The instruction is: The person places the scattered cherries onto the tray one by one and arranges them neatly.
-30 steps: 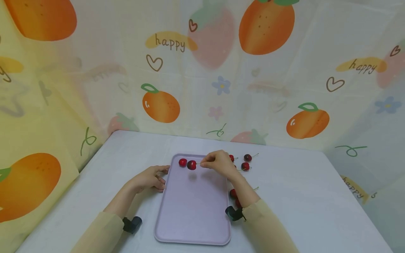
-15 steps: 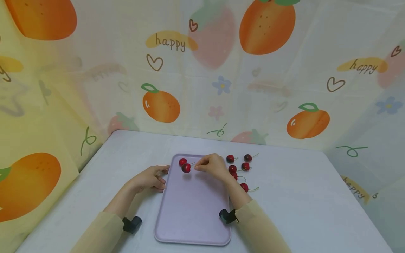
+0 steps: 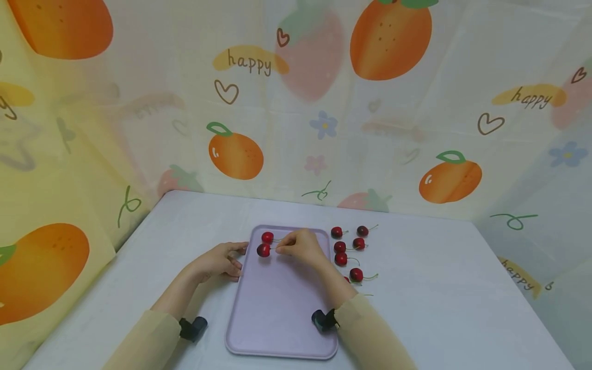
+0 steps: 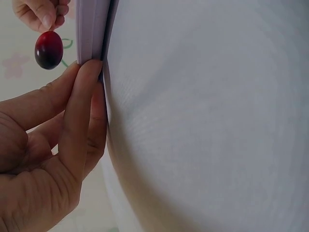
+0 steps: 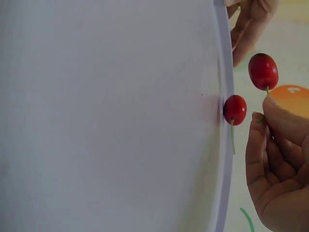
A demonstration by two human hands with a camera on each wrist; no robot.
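My right hand (image 3: 302,247) pinches the green stem of a dark red cherry (image 3: 263,250) between thumb and fingertips. That cherry (image 5: 263,71) hangs just above the lilac tray (image 3: 282,308), near its far left corner. Another red cherry (image 3: 267,237) lies on the tray right behind it, its stem (image 5: 233,137) clear in the right wrist view. At the tray's left edge, my left hand (image 3: 219,262) touches the rim (image 4: 91,29) with its fingertips, the fingers fairly straight. The left wrist view also catches the held cherry (image 4: 49,50) beyond the rim.
Several stemmed cherries (image 3: 356,275) lie on the white table (image 3: 439,298) to the right of the tray, some partly hidden by my right forearm. A fruit-patterned cloth (image 3: 296,128) hangs behind the table. Each wrist bears a small black camera (image 3: 193,329).
My right hand has carried the cherry left, nearer to me and lower over the tray, beside the cherry lying there. More cherries at the right have come into sight. The left hand has stayed still.
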